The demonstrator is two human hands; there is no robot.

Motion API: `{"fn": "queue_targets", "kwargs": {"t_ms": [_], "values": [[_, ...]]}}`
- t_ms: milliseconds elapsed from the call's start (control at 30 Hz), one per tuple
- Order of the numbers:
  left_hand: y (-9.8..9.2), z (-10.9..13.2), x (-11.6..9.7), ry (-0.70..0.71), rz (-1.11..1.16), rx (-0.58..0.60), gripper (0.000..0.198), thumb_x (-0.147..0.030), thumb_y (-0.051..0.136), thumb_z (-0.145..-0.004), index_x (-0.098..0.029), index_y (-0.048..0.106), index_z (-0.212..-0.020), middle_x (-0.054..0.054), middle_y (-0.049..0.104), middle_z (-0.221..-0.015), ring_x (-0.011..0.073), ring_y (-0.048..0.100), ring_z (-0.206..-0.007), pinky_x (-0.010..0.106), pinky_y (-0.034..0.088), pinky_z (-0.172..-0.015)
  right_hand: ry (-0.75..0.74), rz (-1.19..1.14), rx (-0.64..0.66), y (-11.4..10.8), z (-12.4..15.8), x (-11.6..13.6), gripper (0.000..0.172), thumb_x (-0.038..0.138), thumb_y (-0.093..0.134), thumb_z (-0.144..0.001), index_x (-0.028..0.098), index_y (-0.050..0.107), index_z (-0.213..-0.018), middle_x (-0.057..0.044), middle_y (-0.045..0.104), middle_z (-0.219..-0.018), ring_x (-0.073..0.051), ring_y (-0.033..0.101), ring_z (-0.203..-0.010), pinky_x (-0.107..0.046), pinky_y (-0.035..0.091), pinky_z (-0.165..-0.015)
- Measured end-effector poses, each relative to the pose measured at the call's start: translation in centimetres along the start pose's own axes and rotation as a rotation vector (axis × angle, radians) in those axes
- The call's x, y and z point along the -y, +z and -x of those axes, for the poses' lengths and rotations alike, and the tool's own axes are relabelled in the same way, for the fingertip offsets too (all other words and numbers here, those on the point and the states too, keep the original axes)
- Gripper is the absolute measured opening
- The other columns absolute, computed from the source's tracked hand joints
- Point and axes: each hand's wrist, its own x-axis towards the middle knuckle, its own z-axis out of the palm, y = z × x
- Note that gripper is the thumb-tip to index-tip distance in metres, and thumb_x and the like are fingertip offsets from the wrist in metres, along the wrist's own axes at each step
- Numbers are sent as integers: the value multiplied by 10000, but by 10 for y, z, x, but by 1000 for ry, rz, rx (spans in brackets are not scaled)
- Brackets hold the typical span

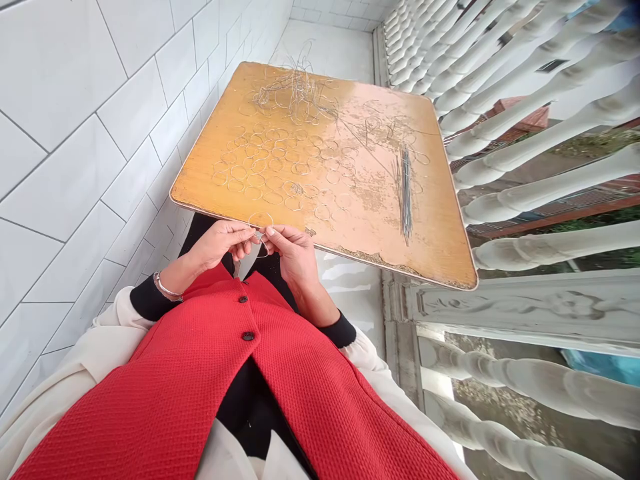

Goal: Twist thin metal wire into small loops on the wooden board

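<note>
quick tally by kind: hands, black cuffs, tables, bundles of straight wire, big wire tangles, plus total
Hands (left hand, right hand): 2
Black cuffs: 2
Table: 1
Bundle of straight wire: 1
Big wire tangle: 1
Total: 7

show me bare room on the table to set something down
The near right corner of the table, bordered by the straight wires and the edges, looks bare. So does the near patch between those wires and the wire rings. Crowded: the far side, under the tangled wire, and the left half, where those rings lie.
</note>
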Motion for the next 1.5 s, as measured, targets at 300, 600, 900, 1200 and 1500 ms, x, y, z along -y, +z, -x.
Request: {"fn": "queue_targets", "kwargs": {"t_ms": [300, 600, 900, 1200, 1500], "values": [[6, 3, -12, -28, -82, -33, 248, -343, 654, -812, -117, 702, -720, 1, 591, -548, 58, 497, -428, 172, 375, -420, -24, -18, -56, 3, -1, -3, 218, 443, 762, -723, 227, 742, -704, 5, 673, -664, -100, 478, -547, -254, 426, -534], [2, 1, -6, 7, -45, -22, 257, -370, 661, -807, -128, 706, -733, -3, 584, -578, 55, 482, -456, 184, 347, -441, -9, 14, -20, 1, -1, -4, 271, 498, 737, -756, 228, 749, -777, -8, 701, -730, -107, 543, -585, -258, 474, -575], [4, 0, -3, 165, -132, -200, 277, -398, 617, -841, -145, 674, -743, -16, 578, -595, 50, 479, -474, 173, 383, -456, 71, -58, 70, 1, 11, 0, 290, 493, 752, -756, 204, 722, -765, -18, 719, -735, -115, 618, -626, -266, 539, -650], [10, 2, 1, 258, -356, -298, 264, -360, 550, -881, -153, 642, -746, -19, 578, -594, 57, 493, -458, 177, 387, -450, -66, 194, -39, 7, 10, -9, 205, 373, 630, -837, 197, 730, -870, -22, 727, -738, -115, 596, -579, -255, 496, -586], [9, 1, 5, 374, -475, -314, 280, -345, 506, -900, -155, 624, -732, -20, 585, -586, 55, 505, -442, 177, 403, -475, -572, 886, -65, 3, 5, -10, 273, 216, 475, -934, 215, 734, -1022, -56, 764, -811, -164, 702, -719, -275, 516, -704]]}}
